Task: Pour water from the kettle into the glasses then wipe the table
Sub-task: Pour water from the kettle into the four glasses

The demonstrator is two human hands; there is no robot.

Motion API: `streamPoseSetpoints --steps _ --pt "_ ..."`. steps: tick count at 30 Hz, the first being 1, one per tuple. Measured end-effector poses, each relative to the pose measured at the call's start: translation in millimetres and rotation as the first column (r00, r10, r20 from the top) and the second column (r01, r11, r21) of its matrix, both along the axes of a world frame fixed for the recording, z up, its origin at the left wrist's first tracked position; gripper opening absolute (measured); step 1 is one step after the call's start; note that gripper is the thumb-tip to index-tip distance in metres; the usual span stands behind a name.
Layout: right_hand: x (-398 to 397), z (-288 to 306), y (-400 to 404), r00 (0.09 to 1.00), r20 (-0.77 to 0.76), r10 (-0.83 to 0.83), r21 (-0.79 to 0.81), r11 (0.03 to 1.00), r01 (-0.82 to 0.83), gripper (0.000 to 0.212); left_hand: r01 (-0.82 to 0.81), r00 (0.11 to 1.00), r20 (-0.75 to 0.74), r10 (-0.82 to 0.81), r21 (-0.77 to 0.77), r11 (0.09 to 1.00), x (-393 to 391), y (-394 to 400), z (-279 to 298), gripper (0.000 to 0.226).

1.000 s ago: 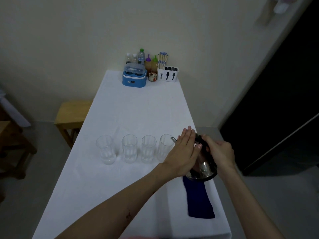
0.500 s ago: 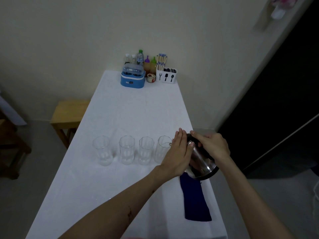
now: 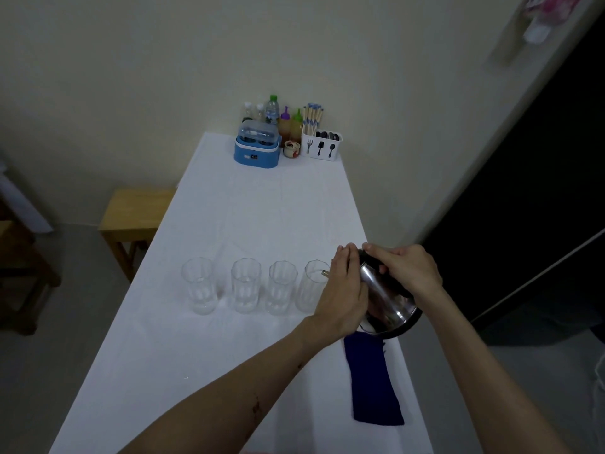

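A steel kettle (image 3: 388, 298) with a black base is lifted and tipped to the left, its spout over the rightmost glass (image 3: 311, 285). My right hand (image 3: 407, 268) grips the kettle's black handle at the top. My left hand (image 3: 343, 290) lies flat against the kettle's left side, fingers straight. Several clear glasses stand in a row on the white table (image 3: 262, 217); the leftmost glass (image 3: 199, 285) stands a little apart. I cannot tell whether water is flowing. A dark blue cloth (image 3: 373, 381) lies flat near the table's right edge, just below the kettle.
At the table's far end stand a blue box (image 3: 257, 149), bottles (image 3: 271, 109), sauce bottles and a white cutlery holder (image 3: 322, 145) with chopsticks. A wooden stool (image 3: 134, 211) sits left of the table. A dark doorway (image 3: 540, 191) is on the right.
The kettle has tipped further to the left, bringing its spout over the rightmost glass. Both hands moved with it; my left hand slid along its side.
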State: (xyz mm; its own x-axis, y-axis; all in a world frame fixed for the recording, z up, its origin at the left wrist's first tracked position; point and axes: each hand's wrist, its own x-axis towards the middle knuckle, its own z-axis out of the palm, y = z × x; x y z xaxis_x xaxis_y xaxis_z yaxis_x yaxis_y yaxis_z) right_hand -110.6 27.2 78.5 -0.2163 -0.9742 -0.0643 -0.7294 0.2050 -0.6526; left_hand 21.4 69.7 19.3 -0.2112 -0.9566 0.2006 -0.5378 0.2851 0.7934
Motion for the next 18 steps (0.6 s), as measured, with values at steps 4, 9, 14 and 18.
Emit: streamPoseSetpoints --steps 4,9,14,18 --pt "0.6 -0.5 -2.0 1.0 0.005 -0.002 0.003 1.0 0.002 0.067 -0.014 1.0 0.012 0.014 -0.023 1.0 -0.3 -2.9 -0.5 0.058" --pt "2.2 -0.3 -3.4 1.0 -0.011 0.009 0.002 1.0 -0.009 0.067 0.007 1.0 0.02 -0.006 -0.025 1.0 2.2 -4.2 -1.1 0.057" --pt "3.0 -0.4 -4.8 1.0 -0.022 0.016 0.01 1.0 -0.016 0.067 0.012 1.0 0.018 -0.012 -0.005 1.0 2.8 -6.3 -4.1 0.058" --pt "2.2 -1.0 -5.2 0.999 -0.028 0.018 0.011 1.0 -0.018 0.067 0.011 1.0 -0.003 -0.011 0.026 1.0 2.5 -7.1 -5.1 0.058"
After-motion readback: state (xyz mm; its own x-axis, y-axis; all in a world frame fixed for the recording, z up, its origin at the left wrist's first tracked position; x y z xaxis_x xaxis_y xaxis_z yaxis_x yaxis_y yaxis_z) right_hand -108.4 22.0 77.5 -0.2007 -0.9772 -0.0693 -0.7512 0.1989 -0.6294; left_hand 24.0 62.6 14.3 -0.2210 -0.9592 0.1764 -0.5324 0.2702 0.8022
